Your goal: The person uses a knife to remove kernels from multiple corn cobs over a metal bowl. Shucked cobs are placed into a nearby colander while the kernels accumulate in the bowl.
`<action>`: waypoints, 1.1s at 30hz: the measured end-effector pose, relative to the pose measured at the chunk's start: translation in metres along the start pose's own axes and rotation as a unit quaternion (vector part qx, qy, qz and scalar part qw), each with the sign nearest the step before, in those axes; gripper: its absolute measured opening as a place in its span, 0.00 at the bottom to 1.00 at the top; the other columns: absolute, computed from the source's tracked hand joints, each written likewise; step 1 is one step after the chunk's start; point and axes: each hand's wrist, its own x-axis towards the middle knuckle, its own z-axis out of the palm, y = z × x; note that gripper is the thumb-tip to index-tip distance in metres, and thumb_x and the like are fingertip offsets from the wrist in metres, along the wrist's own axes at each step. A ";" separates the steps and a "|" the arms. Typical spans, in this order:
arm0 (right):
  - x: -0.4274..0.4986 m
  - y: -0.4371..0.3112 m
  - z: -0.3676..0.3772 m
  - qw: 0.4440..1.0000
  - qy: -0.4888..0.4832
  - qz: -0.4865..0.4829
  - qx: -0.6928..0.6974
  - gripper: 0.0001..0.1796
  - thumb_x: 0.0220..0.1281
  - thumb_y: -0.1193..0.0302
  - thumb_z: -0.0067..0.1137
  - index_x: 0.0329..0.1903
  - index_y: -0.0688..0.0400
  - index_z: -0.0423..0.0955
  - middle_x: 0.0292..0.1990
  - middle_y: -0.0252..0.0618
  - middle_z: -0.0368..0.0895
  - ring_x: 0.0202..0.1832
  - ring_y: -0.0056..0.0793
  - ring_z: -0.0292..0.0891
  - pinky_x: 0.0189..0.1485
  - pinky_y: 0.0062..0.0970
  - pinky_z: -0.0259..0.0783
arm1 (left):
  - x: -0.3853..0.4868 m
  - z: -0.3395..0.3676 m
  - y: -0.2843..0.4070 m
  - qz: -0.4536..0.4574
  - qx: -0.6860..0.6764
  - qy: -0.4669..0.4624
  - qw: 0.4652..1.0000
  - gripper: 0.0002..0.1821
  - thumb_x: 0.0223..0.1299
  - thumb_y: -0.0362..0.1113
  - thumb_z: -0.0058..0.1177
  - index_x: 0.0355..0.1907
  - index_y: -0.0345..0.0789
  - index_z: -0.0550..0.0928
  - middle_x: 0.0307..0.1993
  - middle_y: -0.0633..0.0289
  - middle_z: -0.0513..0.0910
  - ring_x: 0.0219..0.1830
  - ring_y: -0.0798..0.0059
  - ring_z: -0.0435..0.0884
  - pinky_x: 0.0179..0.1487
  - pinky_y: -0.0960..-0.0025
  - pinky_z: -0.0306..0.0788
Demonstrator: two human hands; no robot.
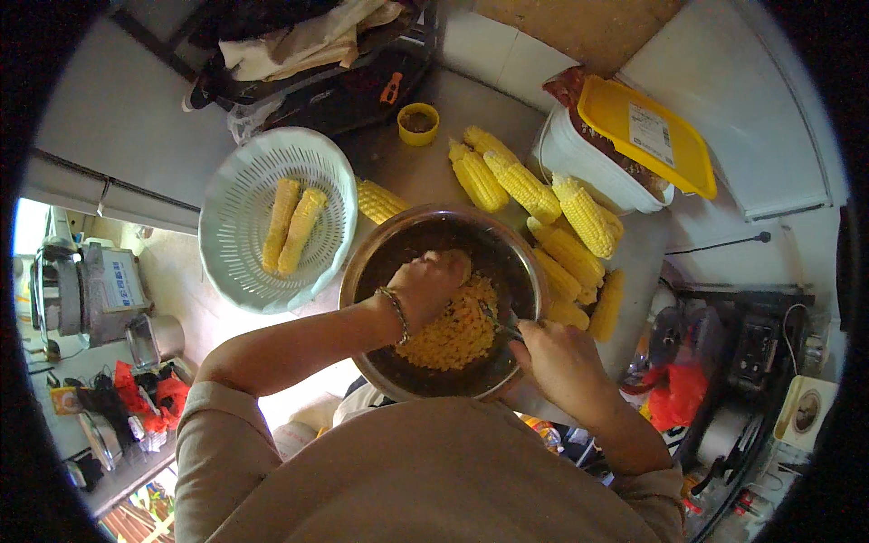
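A round metal bowl (536, 285) stands before me, with loose corn kernels (451, 339) heaped in it. Over the bowl my left hand (429, 282) is curled around the end of what looks like a corn cob (459, 263), mostly hidden by the fingers. My right hand (553, 356) grips a metal utensil (506, 330) at the bowl's right side; its tip is down at the kernels, and its exact kind cannot be told. Left of the bowl, a pale green plastic colander (214, 224) holds two stripped corn cobs (290, 227).
Several husked ears of corn (523, 186) lie right of and behind the bowl, and another (379, 201) between bowl and colander. A small yellow cup (418, 125) stands behind. At the back right is a white tub (577, 159) with a yellow lid (645, 132) tilted on it.
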 end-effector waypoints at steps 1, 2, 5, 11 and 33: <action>0.000 0.002 -0.002 1.000 0.013 0.001 0.017 0.06 0.52 0.71 0.50 0.25 0.61 0.69 0.20 0.48 0.74 0.24 0.46 0.74 0.25 0.40 0.70 | -0.002 0.001 0.004 -0.005 0.032 -0.015 0.999 0.22 0.41 0.30 0.52 0.44 0.27 0.69 0.32 0.49 0.76 0.36 0.59 0.78 0.34 0.66 0.75; 0.001 0.002 -0.007 0.998 -0.042 0.032 0.023 0.11 0.53 0.66 0.53 0.34 0.61 0.72 0.24 0.50 0.76 0.27 0.48 0.74 0.30 0.40 0.69 | -0.006 0.002 0.005 0.019 0.013 -0.021 1.000 0.21 0.41 0.29 0.52 0.43 0.28 0.70 0.32 0.49 0.77 0.36 0.58 0.78 0.34 0.66 0.75; -0.004 0.010 -0.007 0.998 -0.034 0.000 0.051 0.14 0.53 0.65 0.53 0.39 0.61 0.72 0.24 0.50 0.76 0.28 0.48 0.74 0.31 0.40 0.69 | -0.016 0.003 -0.001 0.082 -0.031 -0.074 0.993 0.18 0.41 0.29 0.52 0.40 0.29 0.73 0.32 0.49 0.78 0.36 0.56 0.79 0.36 0.64 0.75; 0.017 0.008 0.002 0.996 0.014 0.043 0.076 0.11 0.53 0.67 0.52 0.36 0.61 0.73 0.26 0.50 0.76 0.28 0.47 0.74 0.30 0.40 0.70 | -0.014 0.007 -0.029 -0.001 -0.114 -0.108 0.988 0.16 0.42 0.37 0.53 0.36 0.31 0.76 0.29 0.46 0.79 0.36 0.56 0.79 0.40 0.61 0.74; 0.020 -0.001 -0.033 0.986 -0.071 0.017 0.153 0.13 0.53 0.70 0.52 0.42 0.60 0.69 0.32 0.49 0.77 0.34 0.46 0.74 0.36 0.37 0.69 | -0.054 0.040 0.042 -0.388 -0.919 0.020 0.070 0.14 0.60 0.42 0.44 0.40 0.34 0.68 0.36 0.57 0.71 0.28 0.71 0.69 0.23 0.75 0.64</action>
